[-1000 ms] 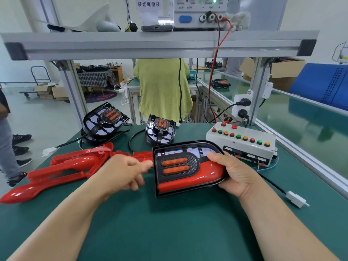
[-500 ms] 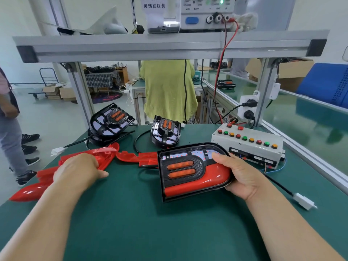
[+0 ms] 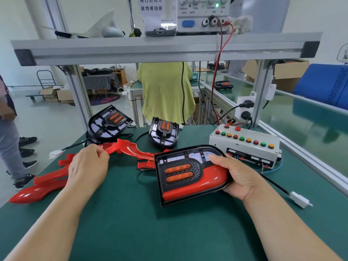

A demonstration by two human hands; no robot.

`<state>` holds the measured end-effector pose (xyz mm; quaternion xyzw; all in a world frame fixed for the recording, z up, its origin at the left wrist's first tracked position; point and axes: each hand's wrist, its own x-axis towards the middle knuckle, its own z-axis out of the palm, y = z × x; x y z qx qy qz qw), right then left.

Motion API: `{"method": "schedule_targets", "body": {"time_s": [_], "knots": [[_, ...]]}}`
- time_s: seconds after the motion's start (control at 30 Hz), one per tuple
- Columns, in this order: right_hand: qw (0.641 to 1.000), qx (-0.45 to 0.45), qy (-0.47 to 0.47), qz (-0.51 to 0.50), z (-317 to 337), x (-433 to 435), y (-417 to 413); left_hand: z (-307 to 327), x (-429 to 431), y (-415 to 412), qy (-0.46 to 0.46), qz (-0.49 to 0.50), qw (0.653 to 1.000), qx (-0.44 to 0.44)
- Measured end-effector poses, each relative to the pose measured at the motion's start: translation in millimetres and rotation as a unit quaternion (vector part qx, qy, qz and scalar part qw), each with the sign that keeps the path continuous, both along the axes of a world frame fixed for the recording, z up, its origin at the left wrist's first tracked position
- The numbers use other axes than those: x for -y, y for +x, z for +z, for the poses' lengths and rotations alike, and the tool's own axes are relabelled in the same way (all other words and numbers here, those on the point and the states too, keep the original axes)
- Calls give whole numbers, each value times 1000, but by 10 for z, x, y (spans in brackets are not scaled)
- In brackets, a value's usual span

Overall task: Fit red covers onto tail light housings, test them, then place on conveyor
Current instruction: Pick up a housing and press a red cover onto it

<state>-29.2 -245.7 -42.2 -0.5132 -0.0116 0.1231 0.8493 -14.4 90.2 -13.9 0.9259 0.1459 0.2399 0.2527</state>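
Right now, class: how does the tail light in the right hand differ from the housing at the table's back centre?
The held light carries a red cover; the back housing has none. The right hand grips the held light; the back housing lies untouched. Both show two orange bars.

Beyond our grips we see a person in a yellow-green shirt (image 3: 165, 95); far left, cardboard boxes (image 3: 65, 95); far right, a blue crate (image 3: 323, 83).
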Motion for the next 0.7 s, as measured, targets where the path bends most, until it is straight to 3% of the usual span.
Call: {"method": "schedule_targets", "body": {"time_s": [0.13,0.27,0.47,0.6,0.7], "knots": [[1000,-9,-10,-4,2,-2,3,62,8,-30,-119,-13,988,96],[1000,-12,-11,-3,8,-10,-1,101,141,-51,-308,-105,931,167],[1000,-14,-24,-5,23,-53,-21,130,356,-171,-344,-128,890,270],[999,-28,-25,-18,27,-92,-25,39,626,-256,-335,-287,881,171],[997,-56,-28,-47,32,-94,-9,-70,802,-270,-313,-311,888,129]]}}
